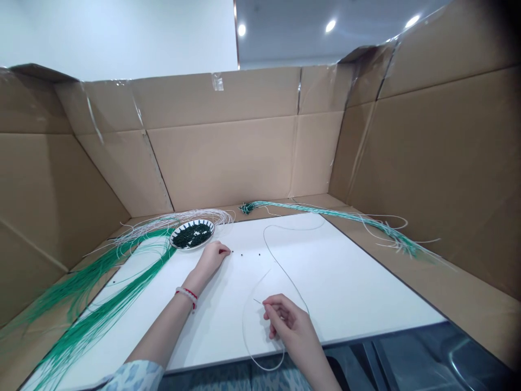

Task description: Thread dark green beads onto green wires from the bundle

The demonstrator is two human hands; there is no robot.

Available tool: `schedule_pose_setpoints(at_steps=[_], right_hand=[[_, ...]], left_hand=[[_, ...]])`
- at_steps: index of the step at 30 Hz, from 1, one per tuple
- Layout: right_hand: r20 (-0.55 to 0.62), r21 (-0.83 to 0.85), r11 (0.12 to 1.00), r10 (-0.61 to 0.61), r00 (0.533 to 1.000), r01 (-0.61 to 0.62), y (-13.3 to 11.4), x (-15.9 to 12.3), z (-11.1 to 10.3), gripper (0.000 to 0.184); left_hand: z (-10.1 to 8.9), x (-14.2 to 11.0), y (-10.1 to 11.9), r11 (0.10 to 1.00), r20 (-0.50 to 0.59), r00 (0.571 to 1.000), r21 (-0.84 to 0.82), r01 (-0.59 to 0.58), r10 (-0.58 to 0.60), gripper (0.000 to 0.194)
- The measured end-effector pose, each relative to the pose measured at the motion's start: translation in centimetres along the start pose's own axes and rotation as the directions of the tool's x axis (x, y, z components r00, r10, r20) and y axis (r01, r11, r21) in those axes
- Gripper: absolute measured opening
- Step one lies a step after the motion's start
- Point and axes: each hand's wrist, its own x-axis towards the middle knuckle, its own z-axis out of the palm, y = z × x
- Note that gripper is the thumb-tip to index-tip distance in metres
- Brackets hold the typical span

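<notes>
My left hand reaches over the white board, its thumb and fingers pinched together. A tiny dark bead lies right at those fingertips; whether anything sits between them I cannot tell. Two more dark beads, a middle one and a right one, rest in a row beside it. Nearer the board's front edge, my right hand pinches a thin white cord close to its end, which points out left of the fingers. The cord loops below the hand and curves away across the board.
A patterned dish of dark green beads stands beyond my left hand. Green strands and white cords spread on the left. A tied bundle of beaded strands lies along the back right. Cardboard walls enclose the board.
</notes>
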Motion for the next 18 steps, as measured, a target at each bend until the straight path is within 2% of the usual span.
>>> schedule_pose_setpoints(at_steps=[5, 10, 14, 18], right_hand=[[-0.002, 0.008, 1.000, 0.016, 1.000, -0.016, 0.5, 0.2, -0.1, 0.049], [-0.030, -0.005, 1.000, 0.021, 0.999, -0.021, 0.6, 0.3, 0.2, 0.046], [-0.061, -0.044, 0.999, 0.004, 0.998, -0.007, 0.2, 0.3, 0.5, 0.039], [-0.097, -0.026, 1.000, -0.002, 0.995, -0.001, -1.1, -0.4, 0.9, 0.036]], left_hand=[[0.4, -0.4, 0.5, 0.994, -0.005, 0.999, -0.106, 0.037, -0.038, 0.031], [-0.2, -1.4, 1.9, 0.940, 0.021, 0.992, -0.318, 0.125, -0.125, 0.030], [-1.5, -4.4, 3.4, 0.810, 0.106, 0.976, -0.545, 0.218, -0.191, 0.024], [-2.6, -9.4, 5.3, 0.596, 0.163, 0.964, -0.761, 0.257, -0.208, 0.019]])
